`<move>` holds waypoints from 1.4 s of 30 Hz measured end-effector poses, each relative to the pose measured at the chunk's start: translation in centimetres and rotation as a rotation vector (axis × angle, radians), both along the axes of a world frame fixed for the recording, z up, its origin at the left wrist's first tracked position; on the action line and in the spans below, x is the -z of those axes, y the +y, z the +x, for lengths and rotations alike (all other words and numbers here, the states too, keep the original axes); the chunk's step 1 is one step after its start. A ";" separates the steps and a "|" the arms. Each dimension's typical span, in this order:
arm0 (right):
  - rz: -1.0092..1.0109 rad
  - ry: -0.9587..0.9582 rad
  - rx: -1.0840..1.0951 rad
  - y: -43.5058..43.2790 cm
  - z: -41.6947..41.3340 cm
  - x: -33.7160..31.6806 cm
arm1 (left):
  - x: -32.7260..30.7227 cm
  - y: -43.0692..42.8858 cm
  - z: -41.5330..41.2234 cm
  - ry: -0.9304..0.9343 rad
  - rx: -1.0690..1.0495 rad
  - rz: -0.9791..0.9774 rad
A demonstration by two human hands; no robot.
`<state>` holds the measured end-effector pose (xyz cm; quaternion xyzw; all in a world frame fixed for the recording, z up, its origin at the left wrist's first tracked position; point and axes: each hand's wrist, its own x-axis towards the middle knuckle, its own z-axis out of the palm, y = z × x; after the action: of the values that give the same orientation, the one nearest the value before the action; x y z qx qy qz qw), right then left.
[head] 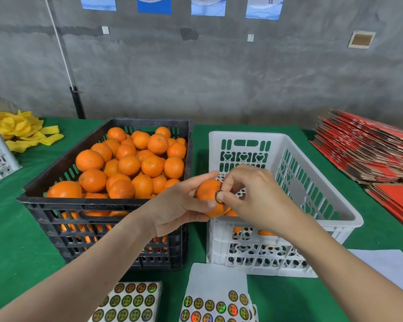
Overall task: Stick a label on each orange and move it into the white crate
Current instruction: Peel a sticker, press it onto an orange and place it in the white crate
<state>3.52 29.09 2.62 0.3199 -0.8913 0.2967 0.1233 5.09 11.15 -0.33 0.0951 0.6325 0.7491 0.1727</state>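
Over the green tabletop (pixel 14 228), the left grip (pixel 175 208) cups a likely firm, slippery orange (pixel 207 190) by its sides while the right grip (pixel 258 196) pinches a flimsy label (pixel 218 196) against it.

Bare left grip (pixel 175 205), bare right grip (pixel 258 196), bare forearms (pixel 86 270)

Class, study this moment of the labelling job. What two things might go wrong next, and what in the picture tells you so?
1. The right hand pinches the label against the side of the orange; unless pressed flat, it may crease or lift at an edge.
2. The left hand holds that orange by the fingertips near the white crate's near corner; a slip might send it onto the table or hard onto the oranges inside.
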 end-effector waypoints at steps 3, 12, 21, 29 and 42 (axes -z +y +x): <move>0.021 -0.096 0.027 0.3 -0.5 -0.4 | 0.1 -0.1 -0.1 0.010 0.018 -0.034; -0.348 -0.641 -0.245 1.1 -1.7 0.4 | -0.1 -0.3 -0.7 -0.010 -0.036 0.022; -0.052 -0.534 0.151 3.3 -13.1 2.2 | -1.4 -4.3 -4.0 0.147 -0.444 -0.350; 1.108 -0.617 0.208 5.3 -17.6 10.0 | -0.6 -12.0 -5.9 -0.015 -0.626 -0.602; 0.587 -0.432 0.235 3.9 -16.6 8.9 | 2.5 -14.9 -7.4 -0.018 -0.230 -1.611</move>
<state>-13.10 33.04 -6.27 0.1672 -0.9744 0.0731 -0.1313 -2.28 -3.77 -2.80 -0.1299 0.9817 0.0779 0.1151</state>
